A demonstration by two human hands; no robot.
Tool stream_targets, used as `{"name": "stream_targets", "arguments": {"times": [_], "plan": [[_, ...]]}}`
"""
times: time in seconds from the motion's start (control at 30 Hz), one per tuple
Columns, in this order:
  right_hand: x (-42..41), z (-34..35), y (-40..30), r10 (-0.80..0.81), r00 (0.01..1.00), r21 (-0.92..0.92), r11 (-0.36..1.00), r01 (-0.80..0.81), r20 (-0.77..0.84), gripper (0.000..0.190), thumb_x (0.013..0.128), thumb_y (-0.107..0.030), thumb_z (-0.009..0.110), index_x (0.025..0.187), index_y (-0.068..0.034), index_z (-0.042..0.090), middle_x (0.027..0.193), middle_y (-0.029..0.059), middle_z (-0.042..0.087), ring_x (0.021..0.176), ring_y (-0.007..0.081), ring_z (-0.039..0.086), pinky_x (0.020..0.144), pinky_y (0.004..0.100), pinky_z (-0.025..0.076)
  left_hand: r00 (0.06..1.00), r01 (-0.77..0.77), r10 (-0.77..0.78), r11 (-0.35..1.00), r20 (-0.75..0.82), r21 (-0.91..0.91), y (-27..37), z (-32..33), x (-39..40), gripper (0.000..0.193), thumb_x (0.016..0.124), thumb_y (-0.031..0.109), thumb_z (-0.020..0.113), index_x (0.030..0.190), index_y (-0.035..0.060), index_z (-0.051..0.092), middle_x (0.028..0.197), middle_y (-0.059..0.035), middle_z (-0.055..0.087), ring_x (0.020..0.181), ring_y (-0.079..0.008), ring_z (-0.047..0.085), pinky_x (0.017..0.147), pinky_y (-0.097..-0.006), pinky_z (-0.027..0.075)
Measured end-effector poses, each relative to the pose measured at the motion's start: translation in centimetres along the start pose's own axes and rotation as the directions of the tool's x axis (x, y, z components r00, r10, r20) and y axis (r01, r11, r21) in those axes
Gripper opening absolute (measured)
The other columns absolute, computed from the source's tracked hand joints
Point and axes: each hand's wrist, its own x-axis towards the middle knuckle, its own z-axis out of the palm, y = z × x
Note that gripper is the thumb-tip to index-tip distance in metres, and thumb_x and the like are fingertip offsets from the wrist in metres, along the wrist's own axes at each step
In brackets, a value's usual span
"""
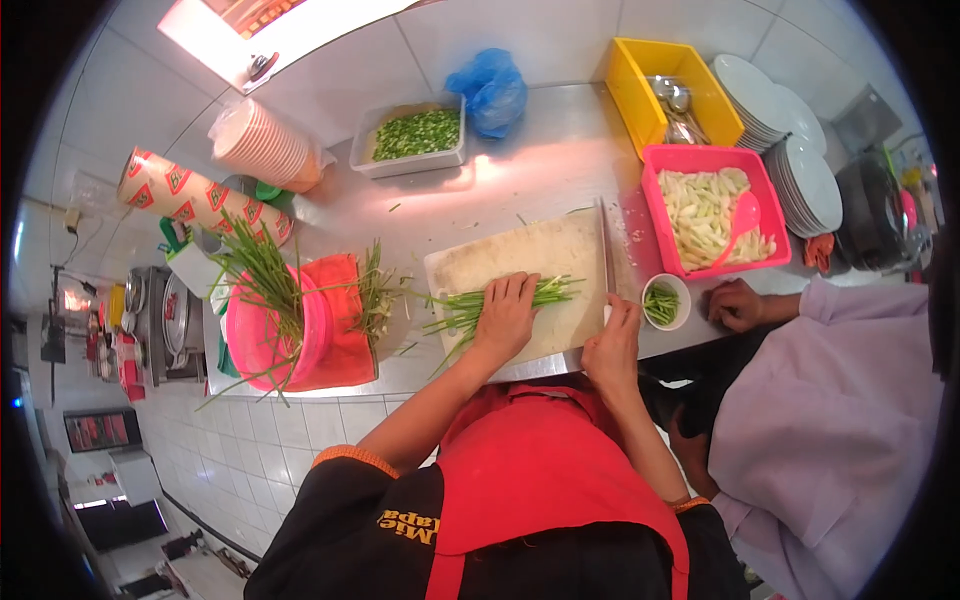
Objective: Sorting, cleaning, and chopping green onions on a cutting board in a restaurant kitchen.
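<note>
My left hand lies over a bundle of long green stalks, perhaps chives or spring onions, and pins it to a worn pale cutting board. The cut ends stick out past my fingers on the right. My right hand grips the light handle of a kitchen knife. Its blade points away from me at the board's right edge, apart from the stalks. Just right of the knife stands a small white bowl with cut green pieces inside.
A co-worker's hand rests near the bowl. Behind it sits a pink tub of pale cut vegetables with a pink spoon. At left, a pink bucket holds more stalks. Farther back are a container of chopped greens and a blue plastic bag.
</note>
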Motion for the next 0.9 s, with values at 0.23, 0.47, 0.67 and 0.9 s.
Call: {"name": "stream_targets", "arguments": {"times": [0.23, 0.47, 0.67, 0.9], "plan": [[-2.8, -0.9, 0.9, -0.025, 0.997, 0.275, 0.961, 0.006, 0.066, 0.049, 0.086, 0.0, 0.066, 0.134, -0.001, 0.055, 0.121, 0.023, 0.059, 0.112, 0.0453, 0.06, 0.096, 0.0469, 0.05, 0.999, -0.019, 0.02, 0.999, 0.025, -0.044, 1.4, -0.7, 2.5, 0.077, 0.084, 0.03, 0.078, 0.145, -0.0018, 0.045, 0.136, -0.0169, 0.051, 0.129, -0.0332, 0.047, 0.108, -0.0474, 0.034], [-3.5, -1.0, -0.3, -0.022, 0.999, 0.202, 0.979, 0.016, 0.029, 0.047, 0.086, 0.0, 0.065, 0.132, 0.001, 0.057, 0.121, 0.0237, 0.059, 0.113, 0.0458, 0.061, 0.095, 0.0472, 0.051, 0.998, -0.05, 0.054, 0.995, 0.043, -0.09, 1.1, -1.7, 1.7, 0.085, 0.082, 0.039, 0.079, 0.147, -0.0027, 0.042, 0.142, -0.0171, 0.049, 0.134, -0.0334, 0.044, 0.112, -0.05, 0.031], [-3.9, -1.1, 0.0, 0.047, 0.999, 0.118, 0.992, -0.044, -0.027, 0.048, 0.085, -0.001, 0.066, 0.133, -0.001, 0.058, 0.123, 0.0223, 0.059, 0.112, 0.0453, 0.061, 0.094, 0.0466, 0.051, 1.0, -0.003, 0.001, 0.996, 0.027, 0.086, 0.8, -0.3, 1.6, 0.083, 0.086, 0.044, 0.075, 0.147, -0.0028, 0.043, 0.137, -0.0169, 0.051, 0.13, -0.0327, 0.046, 0.114, -0.0554, 0.029], [-5.2, 0.0, -0.5, 0.054, 0.998, 0.132, 0.99, -0.049, -0.032, 0.048, 0.086, -0.002, 0.066, 0.132, -0.003, 0.058, 0.123, 0.0197, 0.06, 0.111, 0.0439, 0.062, 0.093, 0.0459, 0.052, 0.999, -0.024, 0.025, 0.999, 0.028, -0.034, 1.2, -1.7, 1.3, 0.079, 0.085, 0.041, 0.075, 0.145, -0.0014, 0.046, 0.134, -0.0164, 0.052, 0.128, -0.0329, 0.047, 0.112, -0.0504, 0.032]]}}
